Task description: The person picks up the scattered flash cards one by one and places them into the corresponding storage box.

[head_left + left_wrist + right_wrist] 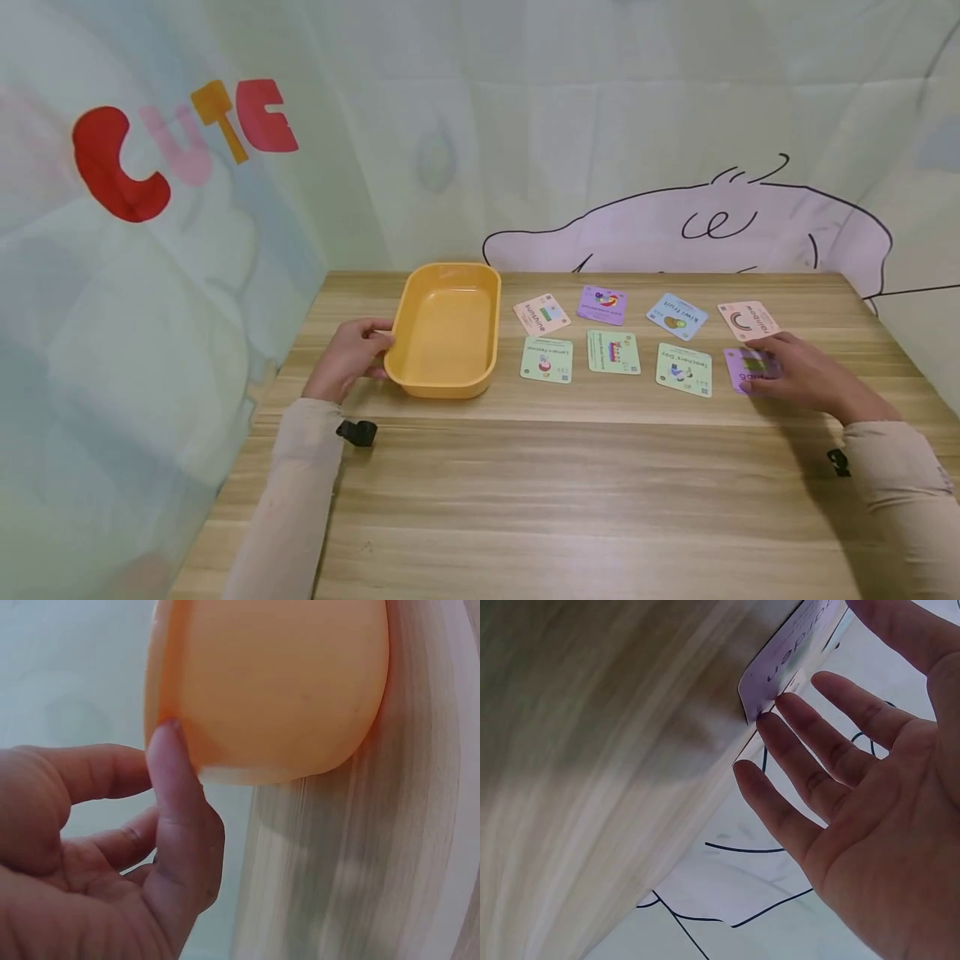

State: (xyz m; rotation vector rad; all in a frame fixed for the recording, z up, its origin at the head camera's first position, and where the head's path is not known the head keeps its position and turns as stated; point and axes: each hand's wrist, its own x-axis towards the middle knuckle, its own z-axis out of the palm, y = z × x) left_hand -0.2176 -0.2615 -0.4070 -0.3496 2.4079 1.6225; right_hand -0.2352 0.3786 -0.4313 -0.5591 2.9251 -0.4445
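Note:
At the left, my left hand (351,357) pinches the near-left rim of a yellow plastic tray (442,390). In the left wrist view the thumb lies over the rim of the tray (262,690) and a finger is behind it. My right hand (806,375) is over a purple card (738,360), partly covering it. The right wrist view has the fingers spread, with fingertips at the edge of the purple card (769,679), flat on the table. Just beyond this hand lies the rainbow card (742,315).
Other picture cards lie in two rows: sunshine (542,315), a purple card (602,306), kiwi fruit (677,317), Lantern Festival (547,360), Dragon Boat Festival (613,352) and Teachers' Day (684,369). A printed curtain (405,167) hangs behind the wooden table (525,500).

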